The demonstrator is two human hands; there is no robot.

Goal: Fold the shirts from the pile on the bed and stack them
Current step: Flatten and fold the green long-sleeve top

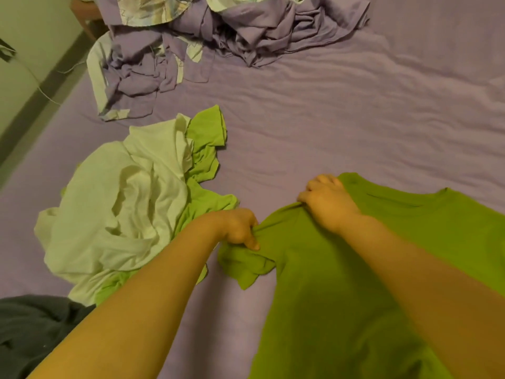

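A green T-shirt (328, 296) lies spread on the purple bed sheet (341, 127), its collar toward the far right. My left hand (240, 228) pinches the fabric where the left sleeve joins the body; the sleeve is bunched below it. At the shoulder edge just beyond, my right hand (325, 201) grips the shirt. To the left sits a pile of shirts (128, 209), with a pale white shirt on top of a bright green one.
A rumpled heap of purple and patterned bedding (191, 42) lies at the far side of the bed. A dark garment (32, 329) sits at the bottom left. The bed's left edge runs along a wall with a thin cable (41, 86).
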